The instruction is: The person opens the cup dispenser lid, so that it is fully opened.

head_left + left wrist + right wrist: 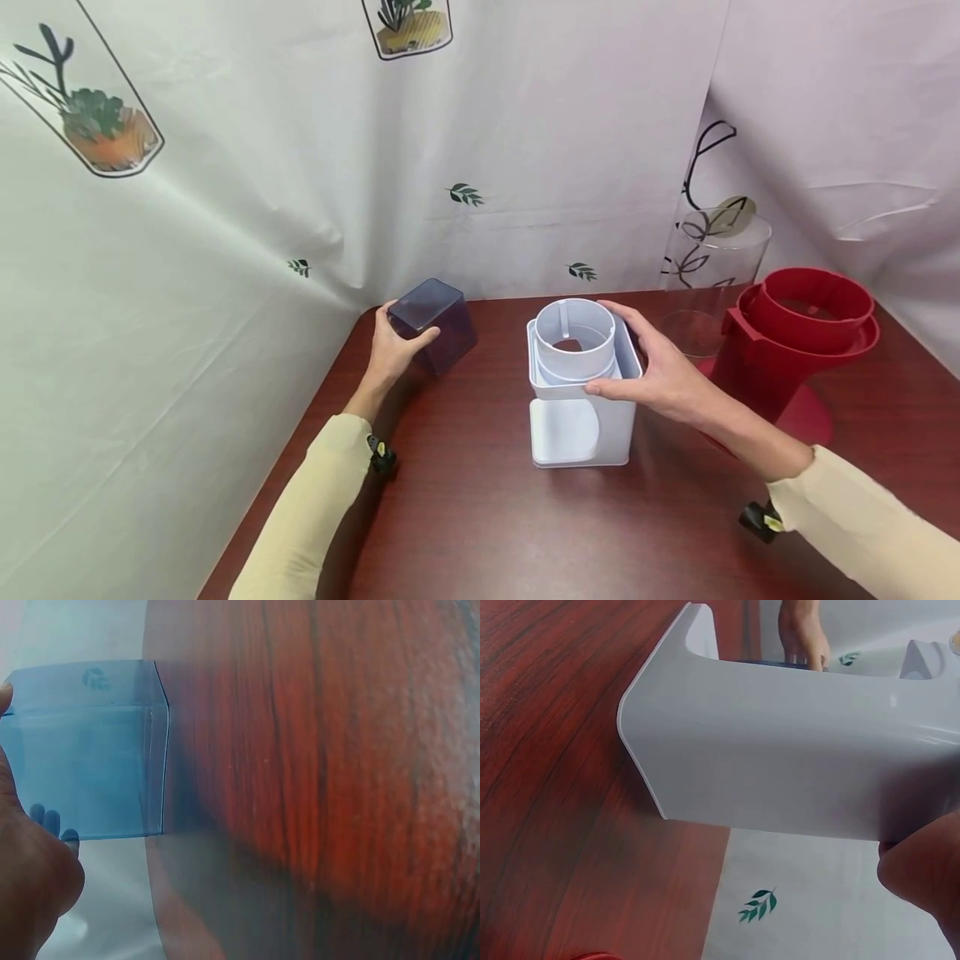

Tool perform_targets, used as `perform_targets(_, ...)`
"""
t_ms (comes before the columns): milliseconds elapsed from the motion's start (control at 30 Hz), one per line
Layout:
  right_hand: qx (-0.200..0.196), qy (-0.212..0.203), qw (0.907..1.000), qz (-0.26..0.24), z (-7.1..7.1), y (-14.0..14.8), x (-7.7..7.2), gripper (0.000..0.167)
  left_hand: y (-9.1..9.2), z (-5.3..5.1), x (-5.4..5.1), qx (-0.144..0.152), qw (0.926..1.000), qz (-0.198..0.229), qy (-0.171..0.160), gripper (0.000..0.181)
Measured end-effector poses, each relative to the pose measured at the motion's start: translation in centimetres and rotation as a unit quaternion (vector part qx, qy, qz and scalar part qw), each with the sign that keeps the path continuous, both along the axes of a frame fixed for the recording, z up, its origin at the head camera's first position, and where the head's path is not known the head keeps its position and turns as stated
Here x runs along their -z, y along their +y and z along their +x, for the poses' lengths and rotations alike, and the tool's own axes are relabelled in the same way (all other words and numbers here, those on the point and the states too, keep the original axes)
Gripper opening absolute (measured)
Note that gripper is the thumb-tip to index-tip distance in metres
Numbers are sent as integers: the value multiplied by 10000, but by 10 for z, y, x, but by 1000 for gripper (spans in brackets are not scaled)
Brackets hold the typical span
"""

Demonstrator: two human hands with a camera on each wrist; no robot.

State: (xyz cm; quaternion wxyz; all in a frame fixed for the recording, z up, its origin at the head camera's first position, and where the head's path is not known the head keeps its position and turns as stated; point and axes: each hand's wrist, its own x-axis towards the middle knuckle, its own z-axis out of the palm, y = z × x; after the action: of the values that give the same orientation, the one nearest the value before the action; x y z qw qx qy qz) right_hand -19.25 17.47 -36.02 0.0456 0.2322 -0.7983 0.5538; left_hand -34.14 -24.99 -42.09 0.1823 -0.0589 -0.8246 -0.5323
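My left hand [392, 348] holds a translucent blue square plastic container [442, 321] near the table's back left corner, thumb on one side and fingers on the other. In the left wrist view the clear blue walls of the container [82, 765] show fingertips through them. To the right, my right hand [667, 375] grips the upper rim of a white plastic stand [615, 429], which has a round collar [573, 362] on top and a recess low in its front. In the right wrist view the smooth side of the stand [780, 742] fills the middle, and the thumb [926, 866] lies against it.
Right of the white stand is a red funnel-like plastic piece [765, 367] with a red ring [817, 292] in its top. Behind it stands a clear cylinder [705, 283]. A white patterned sheet [525, 150] hangs along the dark red wooden table [465, 517].
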Motion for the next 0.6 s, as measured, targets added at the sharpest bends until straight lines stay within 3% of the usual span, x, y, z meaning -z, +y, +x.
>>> perform_targets(600, 160, -13, 9997, -170, 3, -1, 6, 106, 1, 1, 1, 115, 9999, -13, -61, 96)
